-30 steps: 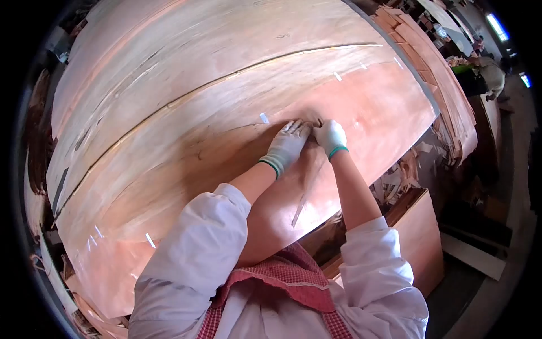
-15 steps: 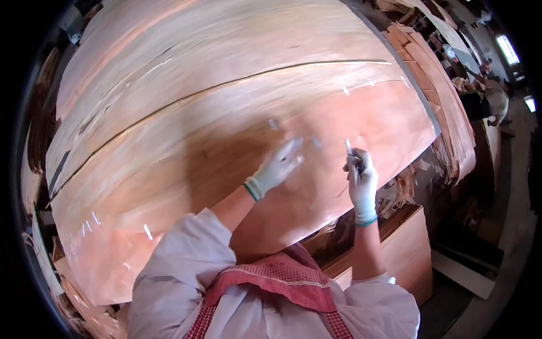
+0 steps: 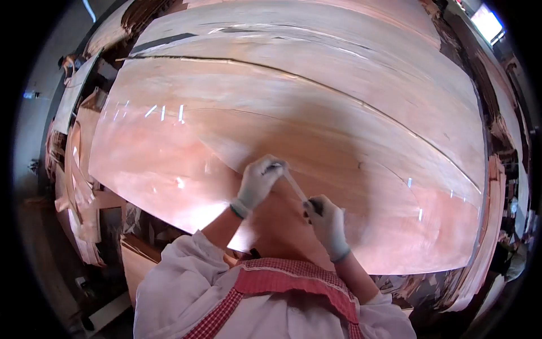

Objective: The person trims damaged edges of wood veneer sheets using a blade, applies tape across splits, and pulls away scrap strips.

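Observation:
Both my hands wear white gloves and are raised over the near part of a large wood veneer sheet [image 3: 169, 164]. Between them a narrow whitish strip of tape [image 3: 295, 185] is stretched. My left hand [image 3: 259, 179] is closed with its fingertips pinching the strip's upper end. My right hand [image 3: 329, 223] grips the lower end, with something dark at its fingers that I cannot make out. Short pieces of white tape [image 3: 181, 113] are stuck on the veneer to the left, others to the right. A curved seam runs across the sheet beyond my hands.
A long thin rod [image 3: 316, 83] lies across the veneer farther away. Torn veneer scraps [image 3: 82, 192] hang at the left edge, and stacked sheets [image 3: 492, 209] stand to the right. Another person [image 3: 70, 64] is at the far left.
My view has swung to the left. My hands were apart, the left blurred over the sheet and the right holding up a small white strip; now a strip is stretched between both.

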`<state>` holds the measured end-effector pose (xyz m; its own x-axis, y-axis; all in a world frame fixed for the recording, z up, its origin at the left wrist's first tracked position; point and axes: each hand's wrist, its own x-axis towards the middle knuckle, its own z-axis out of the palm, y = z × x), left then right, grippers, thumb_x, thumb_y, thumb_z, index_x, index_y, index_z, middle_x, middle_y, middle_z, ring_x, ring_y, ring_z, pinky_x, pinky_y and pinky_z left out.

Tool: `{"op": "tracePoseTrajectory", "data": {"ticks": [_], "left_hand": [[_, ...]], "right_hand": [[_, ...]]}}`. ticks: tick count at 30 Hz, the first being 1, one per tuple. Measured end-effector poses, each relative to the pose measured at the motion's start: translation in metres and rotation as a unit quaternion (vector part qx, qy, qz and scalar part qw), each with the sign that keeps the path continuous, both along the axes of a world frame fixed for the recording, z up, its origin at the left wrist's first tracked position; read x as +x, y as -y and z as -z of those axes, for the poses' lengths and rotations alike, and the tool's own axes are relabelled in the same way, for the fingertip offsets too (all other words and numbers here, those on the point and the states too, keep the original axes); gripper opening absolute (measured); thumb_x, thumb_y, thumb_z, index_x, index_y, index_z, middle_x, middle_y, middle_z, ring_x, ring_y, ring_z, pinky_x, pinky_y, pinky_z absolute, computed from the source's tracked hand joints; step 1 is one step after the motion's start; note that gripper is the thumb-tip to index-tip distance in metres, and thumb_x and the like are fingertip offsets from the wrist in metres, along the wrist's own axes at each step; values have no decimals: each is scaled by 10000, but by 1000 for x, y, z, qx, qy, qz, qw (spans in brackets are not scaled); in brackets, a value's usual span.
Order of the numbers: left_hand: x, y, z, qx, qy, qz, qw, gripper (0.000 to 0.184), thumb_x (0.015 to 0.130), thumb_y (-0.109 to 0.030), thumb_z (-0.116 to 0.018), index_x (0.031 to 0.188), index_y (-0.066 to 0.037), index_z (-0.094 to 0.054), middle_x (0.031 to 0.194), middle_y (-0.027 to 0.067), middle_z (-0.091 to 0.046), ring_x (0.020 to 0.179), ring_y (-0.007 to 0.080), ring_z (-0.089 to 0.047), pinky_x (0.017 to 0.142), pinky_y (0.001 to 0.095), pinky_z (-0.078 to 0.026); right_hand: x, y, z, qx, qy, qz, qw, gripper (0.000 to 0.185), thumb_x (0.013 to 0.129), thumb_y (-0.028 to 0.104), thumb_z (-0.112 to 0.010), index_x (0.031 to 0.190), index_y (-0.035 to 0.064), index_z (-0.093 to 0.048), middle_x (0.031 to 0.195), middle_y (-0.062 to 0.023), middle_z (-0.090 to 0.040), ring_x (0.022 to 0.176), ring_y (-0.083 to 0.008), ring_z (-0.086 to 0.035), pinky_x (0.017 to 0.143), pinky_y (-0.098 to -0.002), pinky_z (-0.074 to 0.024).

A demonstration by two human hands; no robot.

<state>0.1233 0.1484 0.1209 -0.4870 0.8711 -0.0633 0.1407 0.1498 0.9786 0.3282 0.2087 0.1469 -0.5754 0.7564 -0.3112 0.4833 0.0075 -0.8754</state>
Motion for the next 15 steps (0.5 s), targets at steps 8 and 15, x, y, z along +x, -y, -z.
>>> {"op": "tracePoseTrajectory", "data": {"ticks": [8,15], "left_hand": [[-97,-63,65,-41,-260,-24,964,122,848,-144,-609,901,-36,-630,897,114,-644,832,292,-615,740,379,-481],[-116,-137,80,-46,-422,-83,902,204,808,-208,-641,977,-102,-603,1129,65,-589,1102,305,-510,945,459,-379]], "right_hand": [[-99,-16,90,1,52,30,998,233,872,221,-612,873,-9,-648,783,-165,-673,745,-315,-664,657,-389,-494],[-133,-45,107,-157,-69,179,969,201,889,170,-619,804,-12,-622,664,-52,-628,528,-120,-560,485,-262,-415]]}}
